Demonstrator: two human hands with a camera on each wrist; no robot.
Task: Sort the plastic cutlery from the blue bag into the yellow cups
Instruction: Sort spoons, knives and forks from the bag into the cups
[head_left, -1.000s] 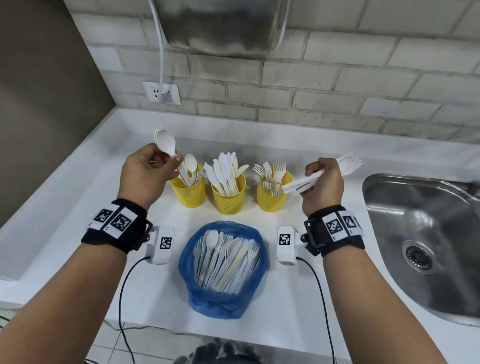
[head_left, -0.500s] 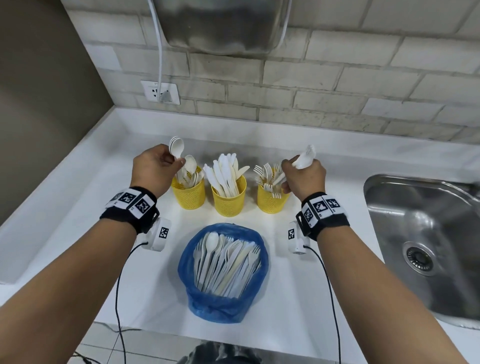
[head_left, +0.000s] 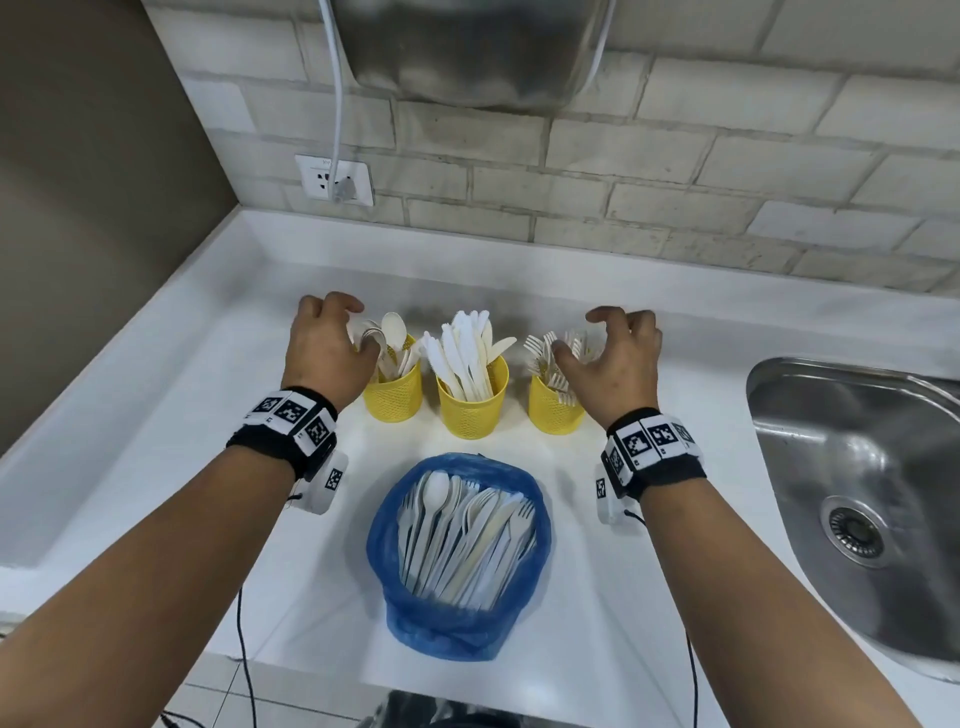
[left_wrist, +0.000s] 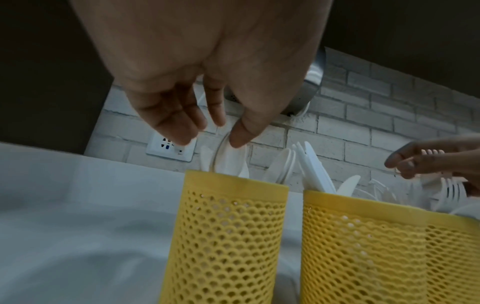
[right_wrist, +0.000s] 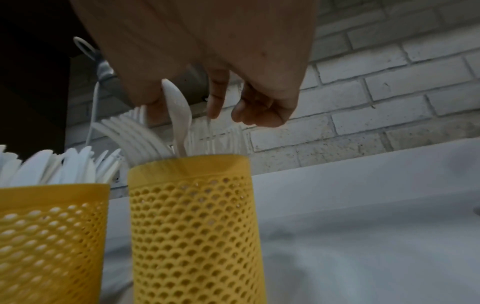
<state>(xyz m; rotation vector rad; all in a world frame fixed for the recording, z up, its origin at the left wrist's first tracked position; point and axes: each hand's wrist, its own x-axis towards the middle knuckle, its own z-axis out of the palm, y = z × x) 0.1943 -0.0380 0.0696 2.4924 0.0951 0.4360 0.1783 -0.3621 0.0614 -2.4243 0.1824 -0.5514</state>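
Entry: cutlery sort, two hands working at once.

- Left hand (head_left: 326, 347): above the left yellow cup (head_left: 393, 394), fingers spread and loosely curved over the spoons (head_left: 390, 332) standing in it. Half a second earlier it pinched a spoon held bowl-up; now the grip is empty. In the left wrist view the thumb tip sits at the rim of a spoon bowl that already stands in the cup; whether it touches cannot be told.
- Right hand (head_left: 613, 358): above the right yellow cup (head_left: 553, 408), fingers open and fanned over the forks (head_left: 545, 347). A second earlier it carried a bundle of forks; these are now released, and the grip holds nothing. The right wrist view shows blurred tines beneath the fingertips, which suggests the forks are only just settling.
- Middle yellow cup (head_left: 471, 402): holds knives (head_left: 465, 353), blades up, with no hand near it.
- Blue bag (head_left: 460, 618): on the bench (head_left: 623, 597), nearer the person than the cups, mouth open. It is well stocked with mixed cutlery (head_left: 465, 540): spoons, forks and knives lying side by side.
- Adjacent: a steel sink (head_left: 857, 467) to the right; a wall socket (head_left: 335, 179) on the tiled wall behind.

Assessment: one deposit is complete on each side, spoons left and forks right, so the sorting scheme holds. With both hands free and the bag far from empty, the task is judged roughly midway. The likely next step is a return to the bag for another handful.
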